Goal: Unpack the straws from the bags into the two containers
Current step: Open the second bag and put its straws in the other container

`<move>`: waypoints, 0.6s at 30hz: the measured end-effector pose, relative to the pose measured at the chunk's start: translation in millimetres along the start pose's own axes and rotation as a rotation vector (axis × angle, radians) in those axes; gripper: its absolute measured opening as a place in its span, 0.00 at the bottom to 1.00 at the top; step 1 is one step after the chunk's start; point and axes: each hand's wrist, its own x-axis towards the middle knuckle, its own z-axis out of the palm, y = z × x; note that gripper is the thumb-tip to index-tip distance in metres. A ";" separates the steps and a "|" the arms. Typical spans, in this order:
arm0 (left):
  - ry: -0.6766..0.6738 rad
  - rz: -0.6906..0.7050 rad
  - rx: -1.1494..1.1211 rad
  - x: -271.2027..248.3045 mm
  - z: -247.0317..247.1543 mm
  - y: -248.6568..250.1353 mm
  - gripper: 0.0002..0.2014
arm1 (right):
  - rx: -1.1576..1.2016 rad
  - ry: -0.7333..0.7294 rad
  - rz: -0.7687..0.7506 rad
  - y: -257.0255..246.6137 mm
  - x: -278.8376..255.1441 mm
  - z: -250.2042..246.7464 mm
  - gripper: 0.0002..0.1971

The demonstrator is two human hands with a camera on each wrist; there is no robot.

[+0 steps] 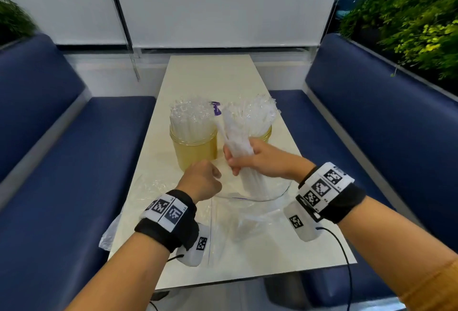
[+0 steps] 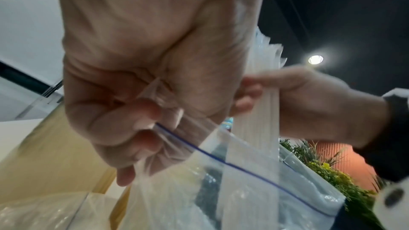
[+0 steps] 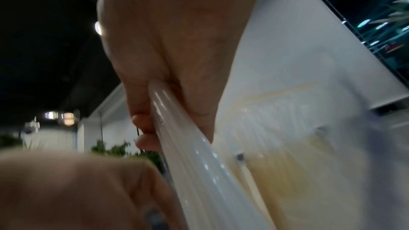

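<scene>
My right hand (image 1: 245, 159) grips a bundle of white wrapped straws (image 1: 235, 134), half drawn out of a clear zip bag (image 1: 250, 209) with a blue seal line. The bundle's lower end still sits inside the bag's mouth. My left hand (image 1: 205, 179) pinches the bag's rim (image 2: 177, 137) at its left side. Behind the hands stand two yellow jars, the left jar (image 1: 194, 147) and the right jar (image 1: 266, 133), both packed with upright wrapped straws. In the right wrist view the straws (image 3: 199, 163) run down from my curled fingers (image 3: 143, 128).
An emptied clear bag (image 1: 138, 201) lies crumpled at the white table's (image 1: 210, 75) left edge. A purple tag (image 1: 216, 108) shows between the jars. Blue bench seats (image 1: 74, 162) flank the table; plants (image 1: 409, 25) stand at the right.
</scene>
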 end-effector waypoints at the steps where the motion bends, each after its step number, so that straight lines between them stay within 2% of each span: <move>1: -0.008 -0.014 -0.006 0.4 0.8 -1.2 0.16 | 0.044 0.022 -0.042 -11.6 0.8 -4.9 0.02; 6: -0.062 -0.017 -0.032 1.3 3.4 -7.7 0.20 | 0.320 0.187 -0.267 -68.3 17.8 -47.3 0.05; 10: -0.084 0.009 -0.047 3.1 4.3 -12.4 0.18 | 0.354 0.447 -0.408 -96.2 47.2 -93.3 0.06; 14: -0.118 0.022 -0.030 4.7 5.5 -16.1 0.19 | 0.303 0.731 -0.376 -89.0 76.9 -125.4 0.05; 18: -0.147 0.078 -0.030 5.8 5.5 -20.9 0.21 | 0.211 0.781 -0.257 -48.4 104.1 -133.1 0.03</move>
